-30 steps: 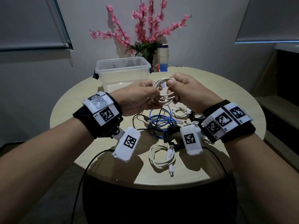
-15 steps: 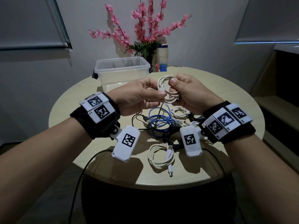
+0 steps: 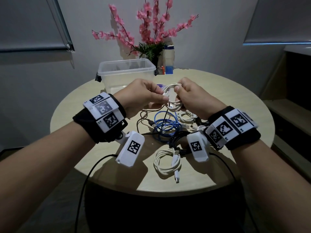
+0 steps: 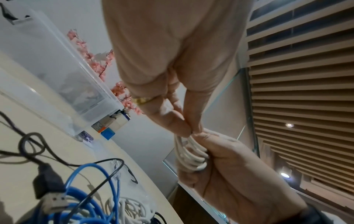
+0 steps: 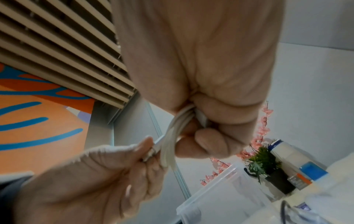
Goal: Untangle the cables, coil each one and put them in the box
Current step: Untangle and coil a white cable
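Both hands hold a small white cable coil (image 3: pixel 174 98) (image 4: pixel 191 157) (image 5: pixel 172 133) in the air above the table's middle. My right hand (image 3: pixel 188 96) (image 5: pixel 206 121) grips the coil's loops in a fist. My left hand (image 3: pixel 156 95) (image 4: pixel 189 130) pinches the cable's plug end at the coil's left side. A clear plastic box (image 3: pixel 126 73) stands open behind the hands. On the table lie a blue cable (image 3: pixel 165 126), a black cable (image 3: pixel 178 142) and two more white coils (image 3: pixel 168 162) (image 3: pixel 186 116).
The round beige table (image 3: pixel 244 106) drops off at its near edge. At its far side stand a pot of pink flowers (image 3: pixel 151 39), a white bottle (image 3: pixel 169 52) and small boxes (image 3: pixel 165 69). Black wrist-camera leads (image 3: pixel 94 169) hang off the front.
The hands and coil lifted slightly toward the box. My left thumb and finger shifted along the coil's left side to the plug end, while my right hand kept its grip.
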Tool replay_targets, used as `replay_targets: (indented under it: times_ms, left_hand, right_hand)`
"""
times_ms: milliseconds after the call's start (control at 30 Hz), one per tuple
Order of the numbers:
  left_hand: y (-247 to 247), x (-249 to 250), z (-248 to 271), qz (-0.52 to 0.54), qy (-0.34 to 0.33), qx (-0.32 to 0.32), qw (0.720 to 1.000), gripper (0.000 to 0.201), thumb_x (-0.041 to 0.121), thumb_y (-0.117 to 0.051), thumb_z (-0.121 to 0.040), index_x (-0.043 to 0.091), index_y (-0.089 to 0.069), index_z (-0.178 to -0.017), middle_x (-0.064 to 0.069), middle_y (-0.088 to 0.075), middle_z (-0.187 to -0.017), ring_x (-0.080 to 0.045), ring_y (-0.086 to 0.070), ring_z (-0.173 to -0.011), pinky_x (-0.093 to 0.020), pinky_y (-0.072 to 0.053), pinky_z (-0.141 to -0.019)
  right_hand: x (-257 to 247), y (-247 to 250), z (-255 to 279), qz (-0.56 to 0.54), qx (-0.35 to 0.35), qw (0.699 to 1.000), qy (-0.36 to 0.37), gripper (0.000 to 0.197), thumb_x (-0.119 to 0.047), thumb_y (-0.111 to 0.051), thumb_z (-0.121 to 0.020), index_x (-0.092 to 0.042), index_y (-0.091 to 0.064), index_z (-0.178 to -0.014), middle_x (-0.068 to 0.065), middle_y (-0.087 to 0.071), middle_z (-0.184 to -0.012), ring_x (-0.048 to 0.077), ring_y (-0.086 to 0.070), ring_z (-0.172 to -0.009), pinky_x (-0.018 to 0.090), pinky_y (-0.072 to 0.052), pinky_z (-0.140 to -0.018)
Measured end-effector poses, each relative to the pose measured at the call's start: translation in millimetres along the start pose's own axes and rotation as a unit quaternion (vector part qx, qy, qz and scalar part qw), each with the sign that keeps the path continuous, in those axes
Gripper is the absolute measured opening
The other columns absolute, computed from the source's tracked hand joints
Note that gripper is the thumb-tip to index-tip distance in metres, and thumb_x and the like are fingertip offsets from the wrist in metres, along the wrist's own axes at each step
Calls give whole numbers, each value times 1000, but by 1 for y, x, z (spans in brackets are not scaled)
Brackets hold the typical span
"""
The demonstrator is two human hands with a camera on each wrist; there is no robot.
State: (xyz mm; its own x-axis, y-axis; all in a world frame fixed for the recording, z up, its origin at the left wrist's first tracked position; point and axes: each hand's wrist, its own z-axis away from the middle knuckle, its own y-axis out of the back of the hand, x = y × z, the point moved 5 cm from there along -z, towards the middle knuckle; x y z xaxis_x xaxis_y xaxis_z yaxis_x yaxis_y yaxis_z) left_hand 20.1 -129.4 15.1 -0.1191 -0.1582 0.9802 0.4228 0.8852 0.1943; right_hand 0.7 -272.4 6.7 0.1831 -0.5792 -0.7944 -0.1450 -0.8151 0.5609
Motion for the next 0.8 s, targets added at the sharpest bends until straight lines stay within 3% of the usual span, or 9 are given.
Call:
replay_targets:
  times_ms: [133,433,600,700,800]
  left_hand:
    - [-1,-4,1,71,-10,6,997,21,-10,-65,-78,8,-54,-79,-2,-65,-59,-11,-66,-56,-20,-54,-57]
    - [-9,-6,1,130,-55,46,989,25,-5,-68,-78,8,-54,-94,-8,-59,-73,-10,-63,-58,-19,-51,-57]
    - [-21,-7,3,136,-14,-51,989,25,7,-63,-84,1,-59,-107,-6,-66,-86,-14,-64,-77,-22,-52,-68]
    - [-16,-4,2,113,-10,-31,993,5,4,-62,-86,4,-59,-90,-1,-65,-67,-8,-62,-56,-17,-48,-51]
    - [-15,-5,1,101,4,-41,994,16,2,-60,-87,4,-57,-102,1,-63,-65,-6,-58,-49,-16,-45,-46]
  right_hand:
    - [-3,-1,2,-120,-4,993,-11,21,-16,-34,-103,-19,-43,-85,7,-49,-73,17,-50,-59,33,-44,-56]
    - [-6,0,4,-275,-7,961,-35,19,-14,-31,-104,-16,-46,-92,4,-47,-67,9,-50,-47,25,-42,-44]
    - [-11,-7,7,-300,-38,953,-18,18,-15,-34,-104,-13,-50,-98,7,-57,-75,14,-55,-52,22,-44,-40]
    - [-9,-5,5,-235,-22,972,-10,19,-17,-33,-104,-19,-48,-94,8,-55,-79,16,-53,-59,24,-41,-42]
    - [-8,-2,4,-182,-34,983,-2,17,-19,-34,-104,-23,-47,-94,4,-54,-82,15,-52,-65,25,-41,-50]
